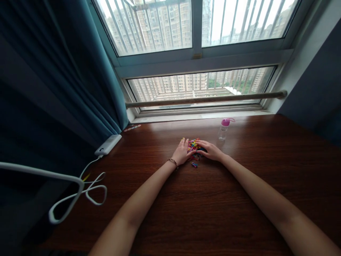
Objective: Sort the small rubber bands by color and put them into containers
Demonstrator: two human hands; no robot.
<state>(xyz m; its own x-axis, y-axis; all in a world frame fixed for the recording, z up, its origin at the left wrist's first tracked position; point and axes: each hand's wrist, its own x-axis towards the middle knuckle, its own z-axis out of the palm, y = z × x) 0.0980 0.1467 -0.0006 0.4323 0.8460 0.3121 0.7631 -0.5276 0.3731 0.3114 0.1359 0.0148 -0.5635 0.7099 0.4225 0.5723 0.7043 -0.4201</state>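
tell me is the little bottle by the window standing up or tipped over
Upright. The small clear bottle stands on the wooden desk with its pink cap on top, just beyond the right hand.

Surface: dark brown wooden table (pixel 202 213)
Far centre: heap of small colourful plastic clips (pixel 194 145)
Far right: clear pink-capped bottle (pixel 223 128)
Left: white power bank (pixel 108 144), looped white cable (pixel 87 188)

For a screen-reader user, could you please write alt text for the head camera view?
A person's left hand and right hand rest around a small pile of colourful clips on a dark wooden desk under a barred window. A clear bottle with a pink cap stands beyond; a white power bank and cable lie left.
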